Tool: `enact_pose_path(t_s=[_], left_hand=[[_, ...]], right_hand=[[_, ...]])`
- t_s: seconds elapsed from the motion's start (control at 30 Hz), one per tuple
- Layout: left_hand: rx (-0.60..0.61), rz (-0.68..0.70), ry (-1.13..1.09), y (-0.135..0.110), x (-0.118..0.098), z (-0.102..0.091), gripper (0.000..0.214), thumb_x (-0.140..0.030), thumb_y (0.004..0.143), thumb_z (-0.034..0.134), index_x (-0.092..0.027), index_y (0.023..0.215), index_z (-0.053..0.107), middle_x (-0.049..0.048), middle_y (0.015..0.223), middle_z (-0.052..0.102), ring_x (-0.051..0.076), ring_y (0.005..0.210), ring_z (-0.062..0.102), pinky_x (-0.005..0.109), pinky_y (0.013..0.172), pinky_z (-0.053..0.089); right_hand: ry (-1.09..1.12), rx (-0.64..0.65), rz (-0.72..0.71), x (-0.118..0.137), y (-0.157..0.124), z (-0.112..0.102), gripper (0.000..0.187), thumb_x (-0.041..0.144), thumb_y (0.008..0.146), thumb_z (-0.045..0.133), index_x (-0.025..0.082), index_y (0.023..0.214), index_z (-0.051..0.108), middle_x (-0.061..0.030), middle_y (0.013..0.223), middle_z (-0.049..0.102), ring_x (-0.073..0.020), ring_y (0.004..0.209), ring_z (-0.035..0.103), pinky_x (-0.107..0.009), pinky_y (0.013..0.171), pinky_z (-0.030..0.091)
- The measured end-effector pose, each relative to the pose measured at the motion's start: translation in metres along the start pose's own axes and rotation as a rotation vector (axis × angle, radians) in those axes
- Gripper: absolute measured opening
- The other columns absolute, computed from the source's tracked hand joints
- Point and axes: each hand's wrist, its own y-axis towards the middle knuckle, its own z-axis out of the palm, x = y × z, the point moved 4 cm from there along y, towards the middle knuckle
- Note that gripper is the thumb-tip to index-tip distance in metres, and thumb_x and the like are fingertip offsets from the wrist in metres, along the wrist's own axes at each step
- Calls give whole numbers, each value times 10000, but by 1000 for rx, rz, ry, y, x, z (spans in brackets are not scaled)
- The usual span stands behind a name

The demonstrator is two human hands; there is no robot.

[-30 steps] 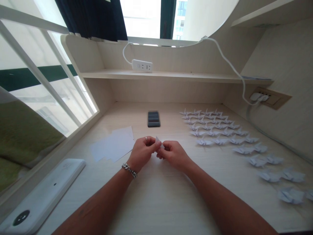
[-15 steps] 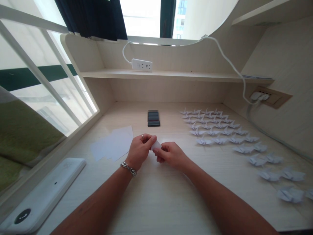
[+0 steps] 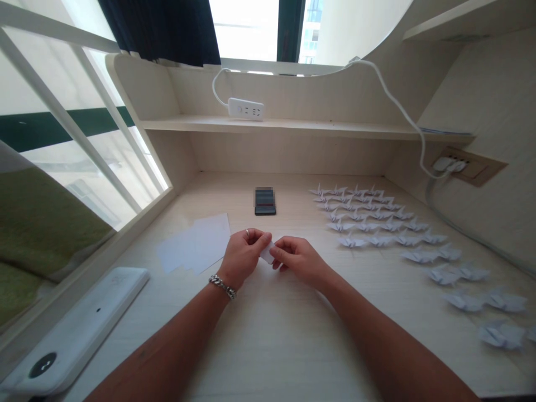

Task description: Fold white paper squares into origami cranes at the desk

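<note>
Head view: left hand [image 3: 245, 251] and right hand [image 3: 299, 259] meet over the middle of the tabletop [image 3: 268, 346], with a small folded white paper [image 3: 267, 254] between them. Left hand pinches the paper's left side between thumb and curled fingers; ring [image 3: 247, 232] on one finger, chain bracelet [image 3: 223, 287] at the wrist. Right hand pinches the paper's right side, thumb against bent fingers. Fold details too small to read. Loose white sheets [image 3: 205, 240] overlap just beside the left hand, toward the tabletop's left edge. White oblong device [image 3: 84, 329] lies along that edge, reaching the near left corner. Dark object [image 3: 265, 202], partly pixelated, lies beyond the hands, near the middle of the far edge. Folded paper cranes [image 3: 381, 240] stand in rows from near the far right corner down the right edge; those toward the near right corner are blurred. Above the far edge, a shelf [image 3: 301, 125] bears a white power strip [image 3: 246, 109].
</note>
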Motion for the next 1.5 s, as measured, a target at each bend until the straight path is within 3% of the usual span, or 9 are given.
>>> enact_pose_path(t_s=[0.2, 0.37, 0.57, 0.77, 0.93, 1.5], left_hand=[[4, -51, -89, 1, 6, 5, 348, -416, 714, 692, -146, 538, 562, -34, 489, 486, 84, 471, 413, 229, 468, 330], [-33, -107, -238, 1, 6, 1, 335, -445, 721, 699, -135, 648, 595, 3, 629, 600, 97, 553, 535, 229, 544, 436], [116, 67, -185, -3, 0, 7, 352, -269, 633, 801, -144, 910, 622, 45, 799, 706, 156, 723, 656, 289, 699, 517], [80, 133, -128, -3, 0, 7, 303, -244, 692, 759, -141, 935, 611, 39, 765, 716, 156, 682, 668, 297, 688, 532], [88, 151, -124, -3, -2, 6, 280, -238, 707, 752, -140, 933, 618, 39, 754, 717, 154, 679, 670, 286, 677, 534], [81, 162, -67, -2, 0, 4, 144, -226, 686, 751, -134, 761, 669, 42, 734, 710, 143, 662, 648, 263, 654, 517]], right_hand=[[116, -24, 5, 2, 1, 1, 328, 477, 733, 677, 168, 696, 576, 6, 594, 623, -119, 548, 599, -257, 558, 492], [128, -146, -28, 7, -1, -7, 295, 444, 734, 687, 160, 710, 611, -5, 604, 635, -126, 573, 608, -248, 546, 489], [133, -313, -69, 8, 0, -16, 279, 421, 731, 697, 148, 758, 648, -25, 632, 653, -139, 583, 611, -251, 527, 487], [156, -388, -181, 10, -1, -16, 319, 317, 712, 723, 168, 978, 629, -14, 719, 677, -132, 574, 620, -244, 510, 496], [148, -440, -241, 9, -1, -17, 288, 297, 701, 735, 176, 949, 653, -25, 768, 683, -127, 563, 619, -251, 507, 500], [197, -388, -222, 8, 1, -16, 189, 195, 641, 759, 176, 774, 627, 16, 645, 645, -118, 550, 599, -223, 491, 464]])
